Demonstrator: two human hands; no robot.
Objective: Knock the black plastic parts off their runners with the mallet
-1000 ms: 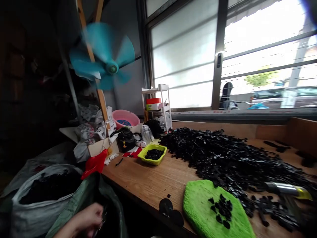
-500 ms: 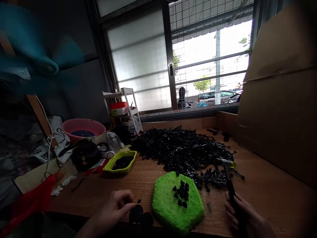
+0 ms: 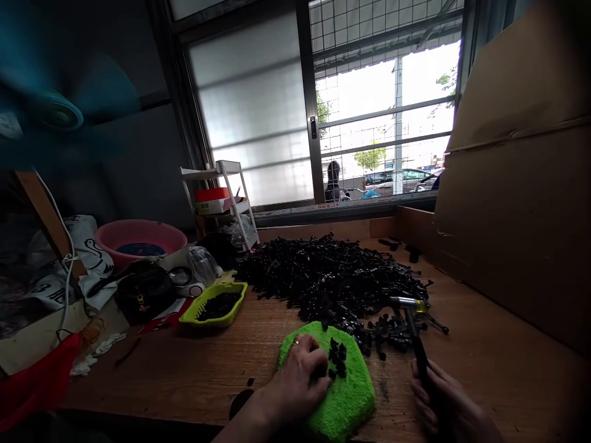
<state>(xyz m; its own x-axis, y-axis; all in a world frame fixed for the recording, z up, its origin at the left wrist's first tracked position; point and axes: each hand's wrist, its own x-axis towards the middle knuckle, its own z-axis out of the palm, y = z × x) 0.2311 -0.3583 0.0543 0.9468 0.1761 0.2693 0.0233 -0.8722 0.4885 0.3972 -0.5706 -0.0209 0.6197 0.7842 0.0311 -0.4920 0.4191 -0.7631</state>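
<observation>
My left hand (image 3: 302, 376) rests on a green fuzzy hexagonal pad (image 3: 355, 403), its fingers curled and pinched at the edge of a small heap of black pieces (image 3: 338, 357). What sits between its fingertips is hidden. A ring shows on one finger. To the right, my right hand (image 3: 438, 397) is closed around the black handle of a small hammer (image 3: 415, 332). The hammer's head is metal with a yellow end, held up over the table. Partly behind my left forearm lies a round black disc (image 3: 241, 403).
Behind the pad spreads a large pile of black parts (image 3: 327, 271). A yellow-green basket (image 3: 242, 296) with black pieces stands left of it. Farther left are a black pouch (image 3: 145, 286), a pink basin (image 3: 108, 237) and a spinning fan (image 3: 58, 111). Cardboard (image 3: 512, 203) walls the right side.
My left hand has moved right from beside the black discs onto the green pad, at the small black pieces. My right hand still grips the hammer. The view has shifted slightly.
</observation>
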